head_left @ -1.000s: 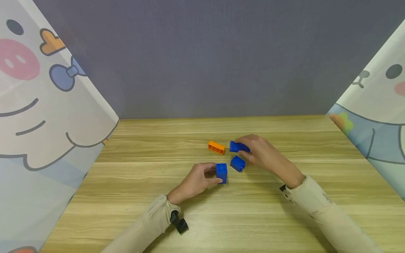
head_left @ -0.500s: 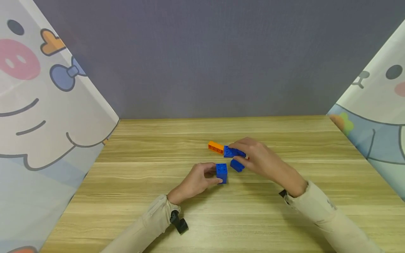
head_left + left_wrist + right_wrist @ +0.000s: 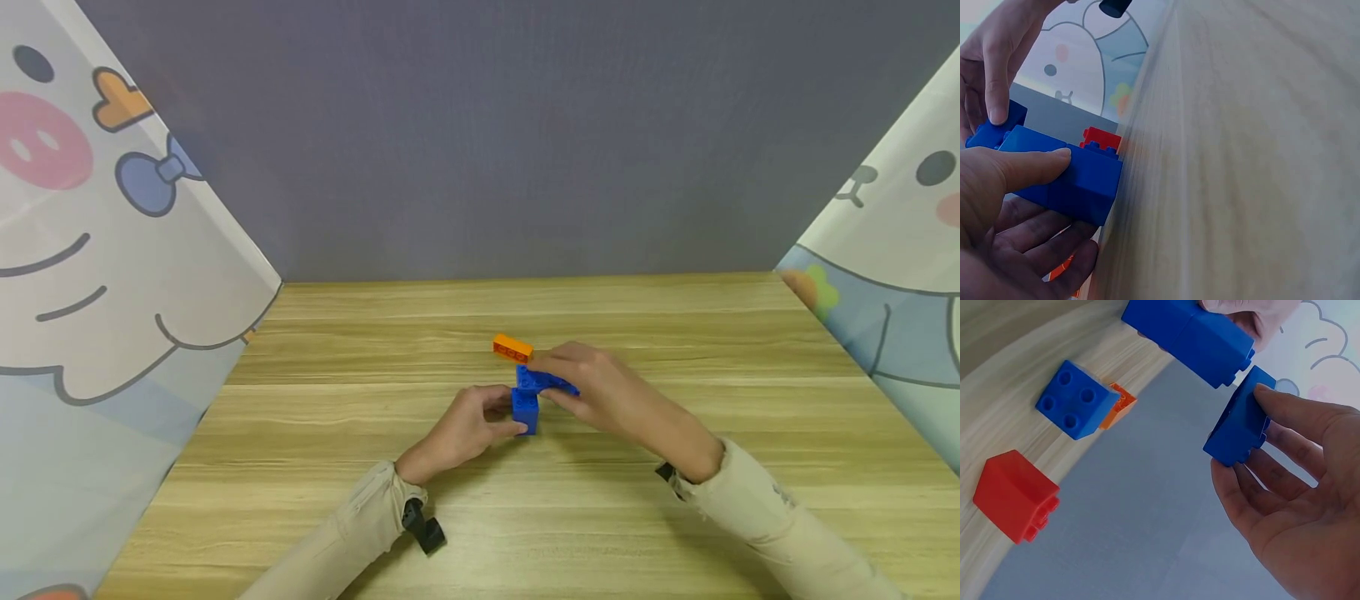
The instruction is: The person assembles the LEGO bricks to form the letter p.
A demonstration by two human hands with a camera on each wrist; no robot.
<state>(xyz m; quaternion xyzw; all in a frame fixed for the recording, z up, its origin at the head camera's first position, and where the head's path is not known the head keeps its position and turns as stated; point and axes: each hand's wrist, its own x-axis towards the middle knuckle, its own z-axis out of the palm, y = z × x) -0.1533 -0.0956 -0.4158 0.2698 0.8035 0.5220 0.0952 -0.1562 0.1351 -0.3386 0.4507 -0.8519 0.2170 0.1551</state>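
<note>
My left hand (image 3: 461, 429) grips a stack of two blue toy bricks (image 3: 1088, 184) upright on the table, thumb on one side and fingers on the other. Between thumb and fingertips, my right hand (image 3: 596, 383) pinches another blue brick (image 3: 1241, 422). That brick hangs tilted just above the studs of the stack, and a narrow gap separates them in the right wrist view. One loose blue brick (image 3: 1079, 400) lies on the table, largely hidden behind the right hand in the head view.
An orange brick (image 3: 513, 348) lies on its side beyond the stack. A red brick (image 3: 1013, 494) rests on the wooden table (image 3: 360, 358), hidden in the head view. A grey panel (image 3: 525, 150) rises at the back; printed cartoon panels flank both sides.
My right hand has carried its blue brick leftward and nearer, from beside the orange brick to over the stack. The left hand and its stack have stayed still.
</note>
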